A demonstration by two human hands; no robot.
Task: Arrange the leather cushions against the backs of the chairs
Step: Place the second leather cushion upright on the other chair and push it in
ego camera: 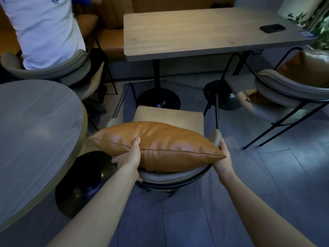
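A tan leather cushion (160,145) lies along the curved back of the chair (170,177) right in front of me, above its beige seat (167,116). My left hand (130,157) grips the cushion's lower left edge, thumb on top. My right hand (222,157) is at the cushion's right corner, between it and the chair's backrest end; most of its fingers are hidden behind the cushion. A second tan cushion (306,68) leans against the back of the chair (292,93) at the right.
A round grey table (35,132) with a black base (83,184) stands close on my left. A rectangular wooden table (204,31) with a black phone (272,28) is ahead. A person in a white shirt (48,31) sits at the upper left. Plants (318,24) are at the right.
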